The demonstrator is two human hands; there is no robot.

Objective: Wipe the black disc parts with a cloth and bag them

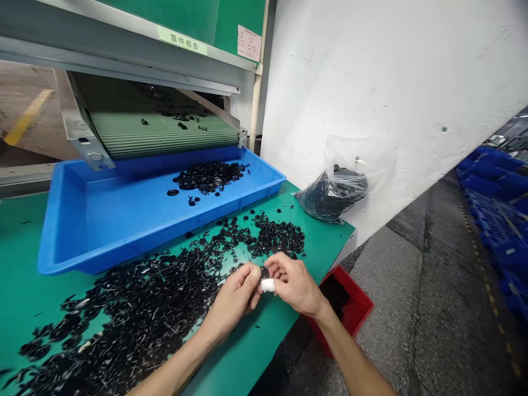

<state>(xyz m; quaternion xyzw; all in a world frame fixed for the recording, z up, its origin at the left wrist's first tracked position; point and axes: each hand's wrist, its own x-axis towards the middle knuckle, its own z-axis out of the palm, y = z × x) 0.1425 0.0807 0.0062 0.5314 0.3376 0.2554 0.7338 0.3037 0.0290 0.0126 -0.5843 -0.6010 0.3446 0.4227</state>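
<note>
My left hand [239,289] pinches a small black round plastic part [264,272] between thumb and fingers, above the front edge of the green table. From the other side my right hand [293,283] closes on the same part with curled fingers. White tape [268,285] wraps the tip of its thumb. The fingers partly cover the part, so its full shape is hidden. Just behind the hands lies a heap of small black plastic parts [277,237]. A larger spread of loose black parts [152,302] covers the table to the left.
A blue tray [160,236] with black parts stands under the end of a green conveyor belt [160,129]. At the table's right corner a clear plastic bag [334,192] of black parts leans on the white wall [371,71]. Below the edge sits a red bin [358,305].
</note>
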